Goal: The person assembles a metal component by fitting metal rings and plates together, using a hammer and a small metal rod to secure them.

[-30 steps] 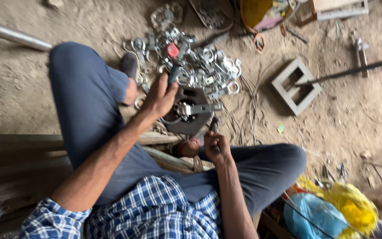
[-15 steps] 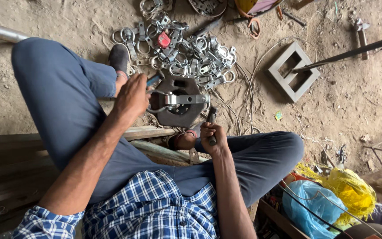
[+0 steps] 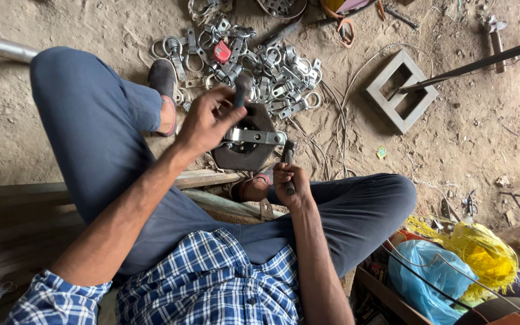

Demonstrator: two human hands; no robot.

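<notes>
- Resting on the dark round iron block (image 3: 245,157) between the person's feet, the shiny flat steel clamp strip (image 3: 254,136) has kept its place over the last second.
- Left hand (image 3: 207,122) has closed in and pinches a dark stubby punch (image 3: 241,90) above the strip.
- Right hand (image 3: 291,182) stays wrapped around a dark hammer handle (image 3: 288,161), head low.
- Bright stamped clamps (image 3: 272,72) lie heaped on gritty sand beyond.

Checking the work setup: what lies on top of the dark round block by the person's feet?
A flat silvery metal clamp piece lies across the dark round block. The left hand covers its left end, so what is under the palm cannot be seen.
</notes>
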